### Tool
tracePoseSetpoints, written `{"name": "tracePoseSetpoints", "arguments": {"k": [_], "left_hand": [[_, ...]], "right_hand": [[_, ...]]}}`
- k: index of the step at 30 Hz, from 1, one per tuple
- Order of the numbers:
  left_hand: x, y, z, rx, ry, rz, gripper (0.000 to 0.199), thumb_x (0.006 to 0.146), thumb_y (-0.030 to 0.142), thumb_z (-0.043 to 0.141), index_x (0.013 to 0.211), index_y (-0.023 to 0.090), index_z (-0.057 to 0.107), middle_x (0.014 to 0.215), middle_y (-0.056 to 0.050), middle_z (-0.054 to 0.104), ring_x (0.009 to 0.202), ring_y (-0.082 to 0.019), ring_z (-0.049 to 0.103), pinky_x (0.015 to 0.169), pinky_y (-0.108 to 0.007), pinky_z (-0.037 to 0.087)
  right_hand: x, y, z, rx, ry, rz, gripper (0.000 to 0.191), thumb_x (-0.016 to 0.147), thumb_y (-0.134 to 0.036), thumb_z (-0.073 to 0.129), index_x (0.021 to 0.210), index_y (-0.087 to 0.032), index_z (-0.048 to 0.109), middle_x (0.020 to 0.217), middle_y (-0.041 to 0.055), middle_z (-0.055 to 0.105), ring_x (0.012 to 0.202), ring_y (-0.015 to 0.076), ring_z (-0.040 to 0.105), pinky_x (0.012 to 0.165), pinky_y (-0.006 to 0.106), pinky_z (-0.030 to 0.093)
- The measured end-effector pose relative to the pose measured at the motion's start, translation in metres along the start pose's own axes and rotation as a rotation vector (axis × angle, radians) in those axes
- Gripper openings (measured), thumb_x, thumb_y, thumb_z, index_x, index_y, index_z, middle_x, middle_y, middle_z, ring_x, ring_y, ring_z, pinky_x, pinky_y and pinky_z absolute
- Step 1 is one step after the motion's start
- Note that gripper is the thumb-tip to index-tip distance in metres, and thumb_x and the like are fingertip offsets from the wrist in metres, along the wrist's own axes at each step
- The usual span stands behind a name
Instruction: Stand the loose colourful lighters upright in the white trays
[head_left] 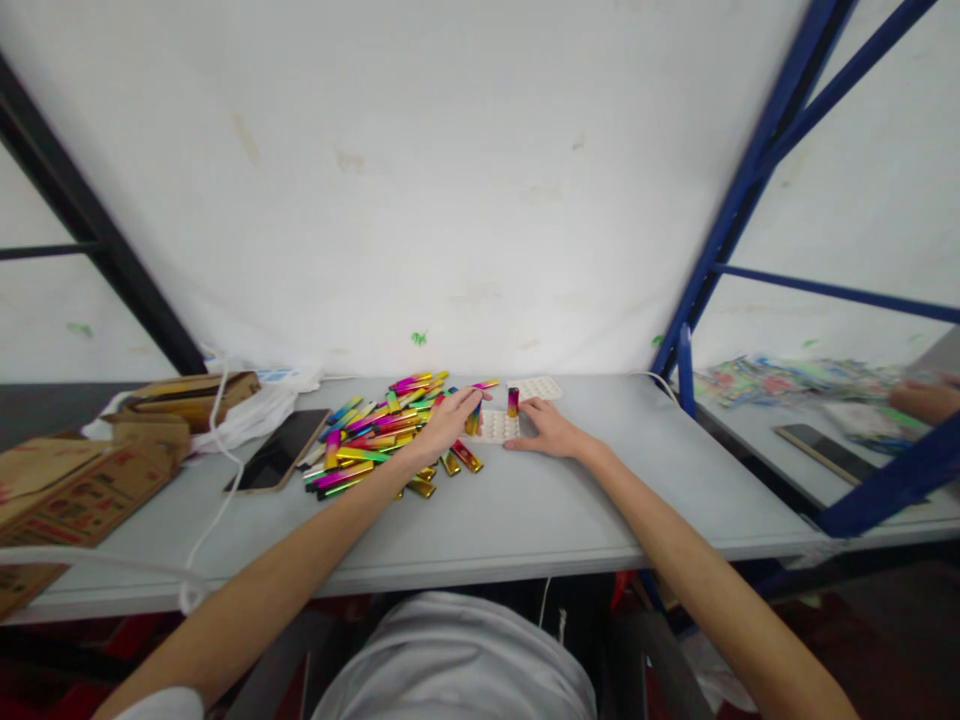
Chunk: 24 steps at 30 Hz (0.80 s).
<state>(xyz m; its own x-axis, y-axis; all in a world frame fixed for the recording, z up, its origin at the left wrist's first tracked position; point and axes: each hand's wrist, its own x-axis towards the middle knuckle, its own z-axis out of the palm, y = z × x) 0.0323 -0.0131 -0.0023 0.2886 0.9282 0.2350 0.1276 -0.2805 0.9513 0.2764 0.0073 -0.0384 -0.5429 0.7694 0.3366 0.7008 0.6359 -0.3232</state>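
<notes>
The left hand [448,420] has its fingers drawn in around a blue-and-yellow tube [474,418], mostly covered by them; whether its lower end sits in a hole cannot be made out. The right hand [553,430] has thumb and forefinger set wide apart at the right edge of a white tray [493,427], the thumb along its near corner. Beside the forefinger, a purple-and-gold tube [513,402] stands upright at the tray's far right; whether finger and tube touch is unclear. The tray's left part is hidden behind the left hand, and its small holes blur together.

Just beyond lies a second white tray [541,387], partly blocked by the upright tube. To the left spreads a heap of shiny multicoloured tubes [375,430], some covered by the left hand and forearm. Farther left on the table [525,510] are a dark phone [281,452], a white cable [220,425] and cardboard boxes [90,480], cut off by the left edge. Past the blue frame [724,240], another person's blurred hand [926,402] enters at the right edge.
</notes>
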Motion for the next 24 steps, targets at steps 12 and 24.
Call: {"name": "tracePoseSetpoints", "arguments": {"k": [12, 24], "left_hand": [[0.038, 0.018, 0.008, 0.33, -0.008, 0.285, 0.031, 0.083, 0.045, 0.075, 0.098, 0.019, 0.082, 0.102, -0.007, 0.081, 0.098, -0.027, 0.073, 0.092, -0.035, 0.055], [0.046, 0.018, 0.013, 0.466, -0.261, 0.371, 0.023, 0.082, 0.039, 0.077, 0.094, 0.02, 0.082, 0.101, -0.009, 0.079, 0.092, -0.023, 0.069, 0.086, -0.031, 0.052]], "right_hand": [[0.001, 0.0, 0.001, 0.017, 0.014, -0.008, 0.073, 0.079, -0.066, 0.077, 0.13, -0.017, 0.061, 0.128, 0.0179, 0.061, 0.12, 0.035, 0.056, 0.107, 0.05, 0.044], [0.002, 0.004, 0.004, 0.019, 0.02, -0.016, 0.075, 0.078, -0.066, 0.078, 0.131, -0.016, 0.061, 0.125, 0.0182, 0.062, 0.118, 0.0357, 0.057, 0.104, 0.051, 0.045]]}}
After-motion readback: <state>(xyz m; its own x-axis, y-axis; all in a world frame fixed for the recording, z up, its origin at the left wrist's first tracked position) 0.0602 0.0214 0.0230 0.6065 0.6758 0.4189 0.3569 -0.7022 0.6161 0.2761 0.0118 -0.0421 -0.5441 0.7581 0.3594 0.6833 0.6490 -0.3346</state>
